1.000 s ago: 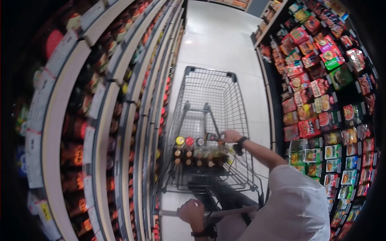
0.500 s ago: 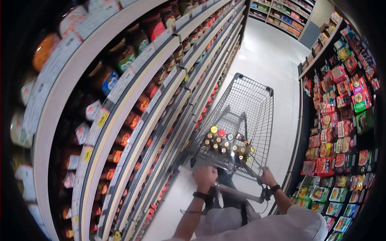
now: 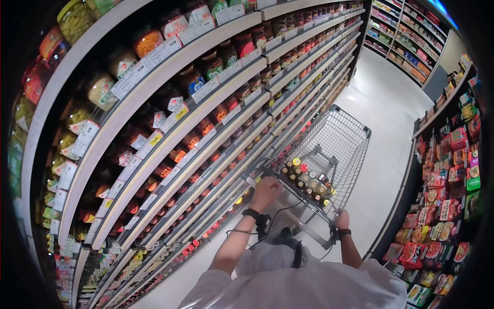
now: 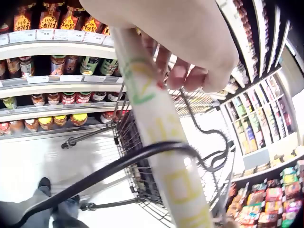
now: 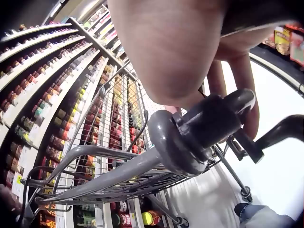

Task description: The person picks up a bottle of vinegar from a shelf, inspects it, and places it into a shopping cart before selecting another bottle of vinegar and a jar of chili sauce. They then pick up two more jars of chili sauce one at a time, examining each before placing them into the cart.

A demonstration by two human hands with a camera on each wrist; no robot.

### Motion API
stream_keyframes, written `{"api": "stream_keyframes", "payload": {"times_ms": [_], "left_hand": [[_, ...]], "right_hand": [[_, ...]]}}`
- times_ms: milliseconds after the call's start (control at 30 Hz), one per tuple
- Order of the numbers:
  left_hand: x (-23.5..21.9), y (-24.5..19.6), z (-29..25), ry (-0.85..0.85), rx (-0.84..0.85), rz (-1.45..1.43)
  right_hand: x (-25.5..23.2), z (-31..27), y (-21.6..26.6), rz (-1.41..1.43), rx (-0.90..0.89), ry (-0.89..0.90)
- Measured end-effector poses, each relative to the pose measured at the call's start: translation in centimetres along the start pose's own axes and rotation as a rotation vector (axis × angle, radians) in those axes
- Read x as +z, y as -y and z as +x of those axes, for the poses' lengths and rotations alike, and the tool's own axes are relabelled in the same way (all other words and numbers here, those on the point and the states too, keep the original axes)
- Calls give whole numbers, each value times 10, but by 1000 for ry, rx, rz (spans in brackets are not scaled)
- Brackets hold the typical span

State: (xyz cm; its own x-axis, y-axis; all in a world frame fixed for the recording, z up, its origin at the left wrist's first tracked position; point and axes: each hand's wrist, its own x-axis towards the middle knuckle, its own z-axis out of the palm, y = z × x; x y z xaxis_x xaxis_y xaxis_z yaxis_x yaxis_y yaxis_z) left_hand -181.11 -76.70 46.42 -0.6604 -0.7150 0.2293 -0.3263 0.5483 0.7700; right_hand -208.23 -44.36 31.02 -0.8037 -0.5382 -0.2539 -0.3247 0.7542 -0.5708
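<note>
Between stocked shelves (image 3: pixel 221 35), apparently steering a trolley (image 3: pixel 355 149) carrying bottles (image 3: pixel 309 180) in its near end, curling fingers of left hand (image 3: pixel 266 191) and right hand (image 3: pixel 341 220) round the handle (image 4: pixel 173 176); likely needing even pressure and keeping clear of the jars (image 3: pixel 177 156).

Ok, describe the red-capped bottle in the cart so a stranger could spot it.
Find the wire shopping cart in the aisle between the shelves of jars and the hanging packets. Bottles are bunched at its end nearest the person. The red-capped bottle sits beside a yellow-capped one, showing the bunch's only clearly red cap.
</note>
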Motion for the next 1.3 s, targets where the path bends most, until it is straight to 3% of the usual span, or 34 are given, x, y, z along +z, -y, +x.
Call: {"api": "stream_keyframes", "payload": {"times_ms": [67, 100, 167, 267, 333, 400, 433, 567, 667, 967, 1200, 1300], "left_hand": [[-39, -17, 21, -252, 201, 78], [-79, -47, 34, -283, 323, 128], [-142, -86, 46, -514, 337, 230], [-228, -112, 56, -766, 417, 411], [-270, -115, 53, -840, 375, 461], [-300, -117, 50, -935, 428, 613], [-310, -110, 46, -943, 412, 636], [-325, -102, 42, -936, 374, 701], [-325, -98, 46, -912, 367, 674], [-348, -118, 55, -980, 349, 795], [-362, -122, 60, -891, 167, 1147], [-377, -125, 68, -763, -166, 1130]], "right_hand": [[-3, 9, 4, -40, -10, -12], [-5, 14, 3, -67, -16, -13], [-4, 26, -1, -66, -50, -13], [-12, 35, 4, -68, -48, 8], [-17, 40, 12, -74, -26, 22], [-16, 47, 13, 27, 119, 47], [-21, 49, 19, 73, 187, 59], [-14, 66, -4, 32, -19, -44], [-9, 79, -23, 32, 51, -33], [-28, 80, 9, 42, 105, -1], [-47, 85, 25, 58, 89, 50], [-46, 96, 15, 84, 31, 19]]}}
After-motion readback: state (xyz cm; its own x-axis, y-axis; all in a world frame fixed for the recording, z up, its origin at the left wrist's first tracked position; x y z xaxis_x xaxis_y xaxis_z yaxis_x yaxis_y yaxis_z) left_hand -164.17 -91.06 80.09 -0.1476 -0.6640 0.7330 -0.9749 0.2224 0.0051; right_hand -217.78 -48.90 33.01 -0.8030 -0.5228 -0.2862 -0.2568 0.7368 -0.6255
